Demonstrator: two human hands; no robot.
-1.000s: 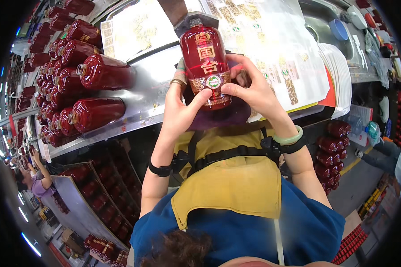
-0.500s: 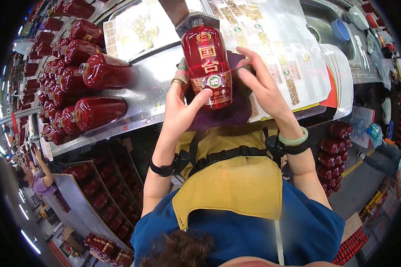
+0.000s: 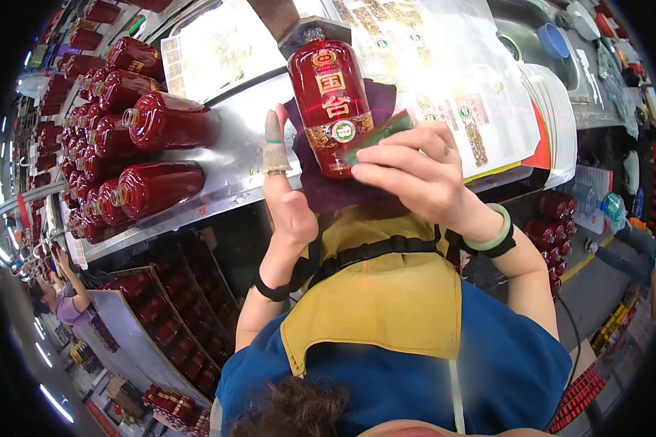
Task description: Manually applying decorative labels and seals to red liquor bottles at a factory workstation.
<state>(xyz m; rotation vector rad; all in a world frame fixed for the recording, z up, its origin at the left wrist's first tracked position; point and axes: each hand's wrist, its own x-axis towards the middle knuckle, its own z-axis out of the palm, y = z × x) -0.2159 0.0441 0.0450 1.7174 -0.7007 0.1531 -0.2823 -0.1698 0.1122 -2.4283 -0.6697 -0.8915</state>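
A red glass bottle (image 3: 321,73) with gold lettering lies on its back on a dark purple cloth (image 3: 381,97), neck pointing away from me. Around its lower half runs a patterned gold label band (image 3: 321,137) with a round green-and-white mark. My right hand (image 3: 423,164) grips a flat, dark green scraper (image 3: 386,131) and rests its edge on the label's right side. To the left of the bottle, my left hand (image 3: 290,211) is off the glass, its fingers stretched out and holding nothing. A knitted cover with a green band sits on one of its fingers.
Many red bottles (image 3: 171,122) crowd the left of the metal bench. Label sheets (image 3: 452,87) lie to the right and more (image 3: 219,51) at the far left. A metal block (image 3: 317,28) stands at the bottle's neck. A sink with a blue bowl (image 3: 552,41) is far right.
My left hand has let go of the bottle and drawn back leftward. My right hand has come down over the label, with the green scraper now plainly showing. The bottle has shifted slightly left.
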